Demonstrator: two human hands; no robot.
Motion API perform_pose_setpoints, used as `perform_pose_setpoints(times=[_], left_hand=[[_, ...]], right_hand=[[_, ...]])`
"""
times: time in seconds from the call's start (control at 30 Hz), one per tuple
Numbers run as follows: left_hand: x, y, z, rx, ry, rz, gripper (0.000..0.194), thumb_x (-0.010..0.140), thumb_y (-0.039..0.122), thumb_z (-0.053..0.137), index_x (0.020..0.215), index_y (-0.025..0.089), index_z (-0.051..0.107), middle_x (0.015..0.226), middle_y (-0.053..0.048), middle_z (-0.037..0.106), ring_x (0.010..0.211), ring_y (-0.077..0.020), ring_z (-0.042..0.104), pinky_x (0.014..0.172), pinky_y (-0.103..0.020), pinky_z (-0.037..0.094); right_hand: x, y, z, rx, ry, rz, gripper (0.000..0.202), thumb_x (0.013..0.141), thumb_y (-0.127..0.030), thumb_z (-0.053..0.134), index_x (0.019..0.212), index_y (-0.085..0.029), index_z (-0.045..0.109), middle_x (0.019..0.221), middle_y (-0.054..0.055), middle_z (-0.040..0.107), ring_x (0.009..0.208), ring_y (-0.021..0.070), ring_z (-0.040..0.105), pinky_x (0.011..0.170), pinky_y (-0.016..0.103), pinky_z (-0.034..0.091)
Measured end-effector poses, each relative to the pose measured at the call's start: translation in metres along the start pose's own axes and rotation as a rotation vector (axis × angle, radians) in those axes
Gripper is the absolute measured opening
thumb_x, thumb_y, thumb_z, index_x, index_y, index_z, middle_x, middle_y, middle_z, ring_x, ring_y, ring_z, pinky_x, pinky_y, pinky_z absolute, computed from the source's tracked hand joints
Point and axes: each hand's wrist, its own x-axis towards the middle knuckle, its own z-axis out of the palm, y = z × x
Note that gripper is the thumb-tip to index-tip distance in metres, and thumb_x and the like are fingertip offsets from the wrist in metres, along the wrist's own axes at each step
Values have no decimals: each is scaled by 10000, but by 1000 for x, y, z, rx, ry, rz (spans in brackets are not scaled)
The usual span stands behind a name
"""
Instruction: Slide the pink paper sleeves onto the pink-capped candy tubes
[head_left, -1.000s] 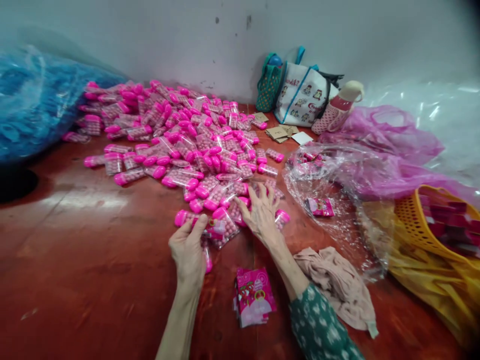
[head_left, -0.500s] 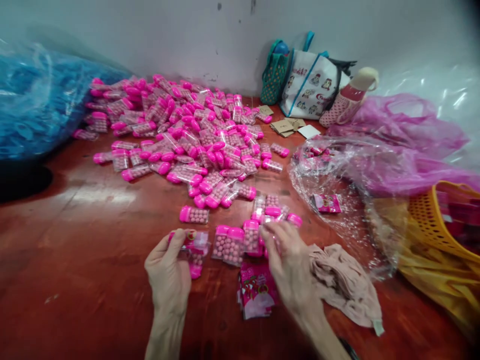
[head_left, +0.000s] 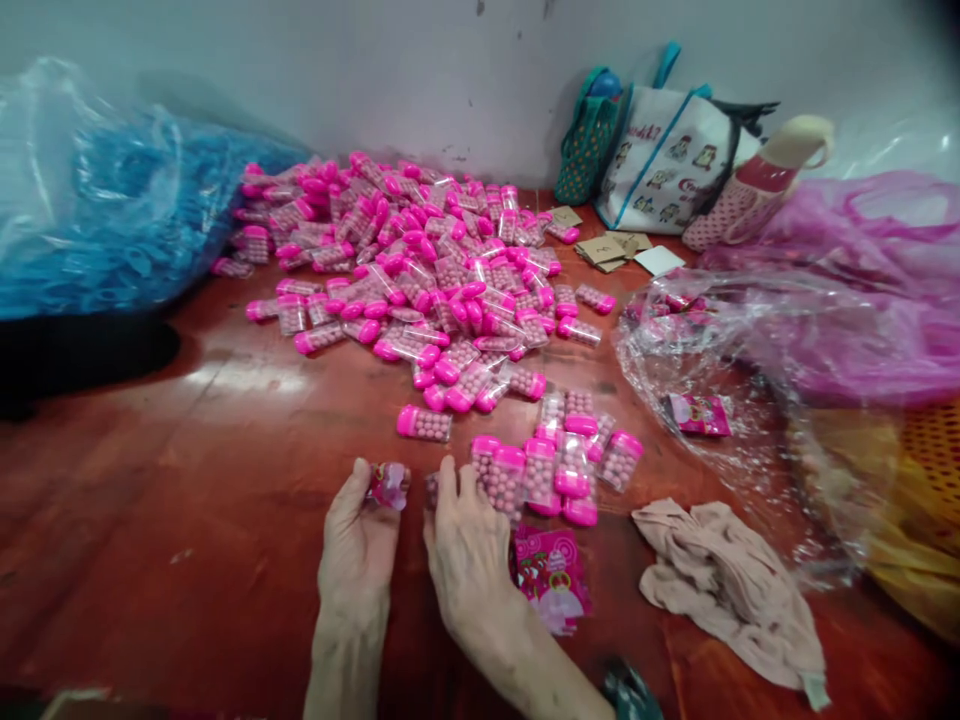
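Note:
My left hand [head_left: 360,540] is closed on a pink printed sleeve [head_left: 390,486], pinched at the thumb; a candy bottle seems to be inside, though I cannot be sure. Close to its right is my right hand [head_left: 472,550], back up and fingers bent down, with a small clear candy bottle [head_left: 431,488] mostly hidden under the fingertips. Beyond that hand, pink-capped candy bottles [head_left: 507,482] stand or lie side by side. A stack of flat pink printed sleeves [head_left: 553,575] lies beside the right wrist. One loose candy bottle [head_left: 424,424] rests ahead of both hands.
A large heap of candy bottles [head_left: 405,260] spreads toward the wall. At right are a beige cloth [head_left: 735,590], a clear plastic bag [head_left: 652,350] and a yellow basket [head_left: 930,450]. A bag of blue pieces [head_left: 135,220] sits at left; a white tote [head_left: 667,160] stands behind.
My right hand has moved left from the bottle group to beside my left hand. The pink-capped bottle under the left hand's sleeve no longer shows there. The whole view has shifted.

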Motion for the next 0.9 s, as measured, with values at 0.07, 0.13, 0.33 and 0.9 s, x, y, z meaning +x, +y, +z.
perform_pose_setpoints(times=[0.07,0.13,0.33,0.9], left_hand=[[-2,-1,1,-8,-20,-14,207,811,120,545,618,135,618,569,-13,663,554,-112,629,576,-226,534],[-5,-2,1,-9,-43,-17,209,809,115,541,619,130,627,573,-20,668,555,-120,630,573,-245,541],[-20,-5,9,0,-136,58,103,674,188,708,621,107,672,595,-26,685,558,-124,619,557,-231,533],[-53,-32,28,196,-482,306,122,681,259,728,750,158,727,742,-13,698,671,-118,612,647,-199,504]], right_hand=[[-7,9,-7,141,54,-88,487,838,-122,427,1320,-139,362,1282,223,503,1110,353,538,817,494,482],[-5,17,-18,409,4,-46,404,847,-176,463,1249,-176,417,1175,155,592,1031,298,587,843,461,475],[24,28,-55,1252,53,572,368,677,-313,739,885,-220,451,728,-38,613,656,131,604,618,238,512],[18,27,-69,1497,491,690,489,648,-292,777,982,-248,423,630,-77,549,388,64,479,318,144,401]])
